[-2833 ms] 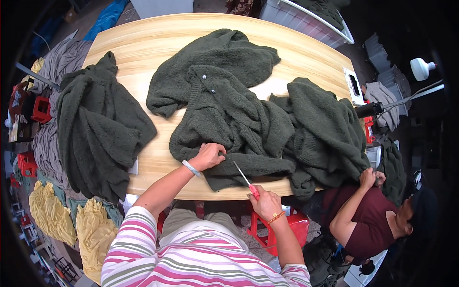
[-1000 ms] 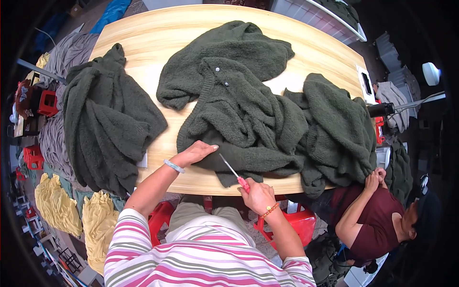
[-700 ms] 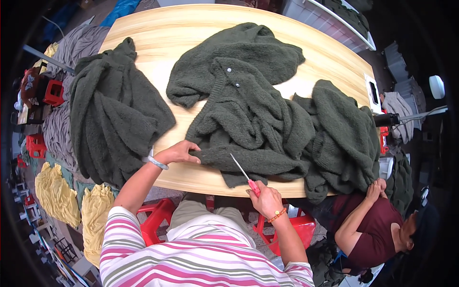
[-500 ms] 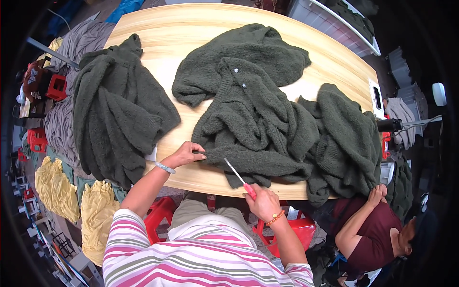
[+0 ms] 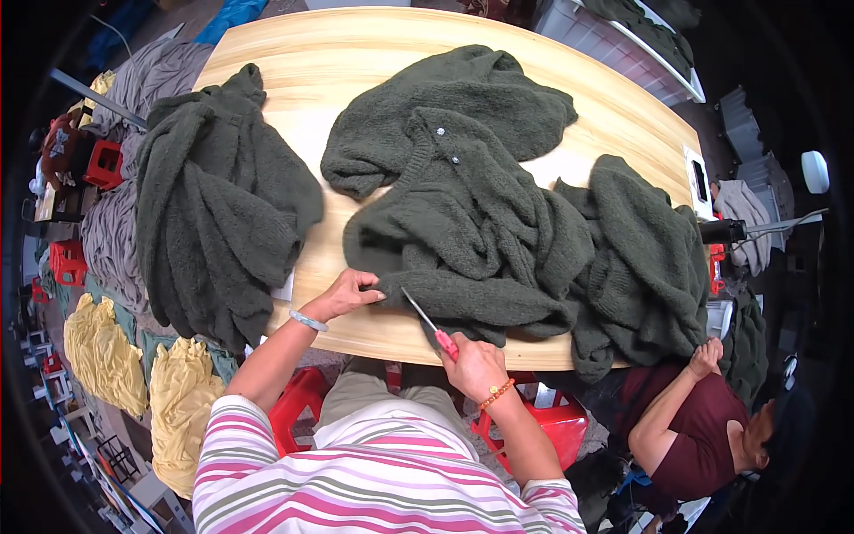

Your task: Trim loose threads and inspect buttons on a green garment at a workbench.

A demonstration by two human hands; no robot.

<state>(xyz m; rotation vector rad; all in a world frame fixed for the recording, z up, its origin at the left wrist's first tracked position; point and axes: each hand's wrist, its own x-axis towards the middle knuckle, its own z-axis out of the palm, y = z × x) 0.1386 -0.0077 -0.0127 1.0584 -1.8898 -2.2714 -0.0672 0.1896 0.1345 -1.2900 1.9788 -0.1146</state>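
A pale wood-grain table (image 5: 294, 49) fills the middle of the view. On it lie dark green knits: a buttoned knit garment (image 5: 480, 222) bunched at the centre, reaching toward the near edge, a draped left-hand knit (image 5: 222, 205) well apart from it, and a rumpled right-hand knit (image 5: 645, 258) just beside it, where a co-worker (image 5: 689, 440) has a hand at the near corner. The left hand (image 5: 345, 295) pinches the buttoned garment's near left end between thumb and fingers. The right hand (image 5: 474, 367) is closed around a pink-handled tool (image 5: 447, 343), its slim metal tip slanting up to the cloth (whether the two touch, I cannot tell). Smallest are two shiny buttons (image 5: 440, 132).
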